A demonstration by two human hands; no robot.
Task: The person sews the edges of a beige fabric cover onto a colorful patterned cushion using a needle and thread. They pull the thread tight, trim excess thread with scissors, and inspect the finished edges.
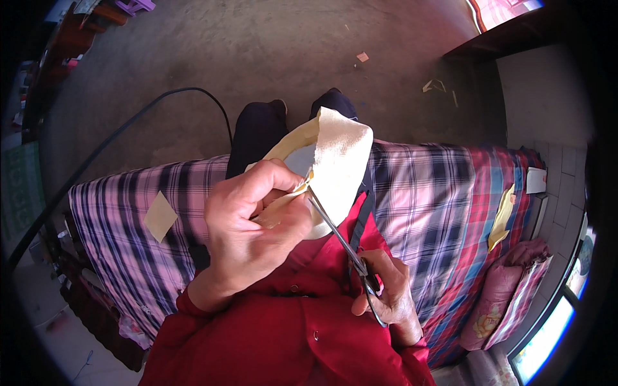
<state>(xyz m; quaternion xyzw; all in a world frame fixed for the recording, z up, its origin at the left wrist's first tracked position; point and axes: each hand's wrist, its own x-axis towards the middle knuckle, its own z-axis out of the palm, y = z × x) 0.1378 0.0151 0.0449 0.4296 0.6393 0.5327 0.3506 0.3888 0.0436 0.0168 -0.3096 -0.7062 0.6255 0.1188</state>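
Observation:
A band of pale yellow fabric [340, 144], bent into a loop, is held up above my lap. My left hand [256, 222] pinches its edge between thumb and fingers. In my right hand [388, 284] are metal scissors [350, 251], thumb and fingers at the handles. The blades point up and left, and their tips meet the fabric edge beside my left fingertips. Whether the blades are fully together there cannot be made out. A pale grey surface [301, 159] shows inside the loop. My left fingers hide part of the lower band.
I sit on a bed with plaid sheets [420, 193]. A yellow fabric diamond [161, 217] lies at left, another yellow piece [502, 219] at right. A rolled pink pillow [499, 294] lies near the wall. A black cable [120, 116] arcs at left. Scraps [434, 87] dot the floor.

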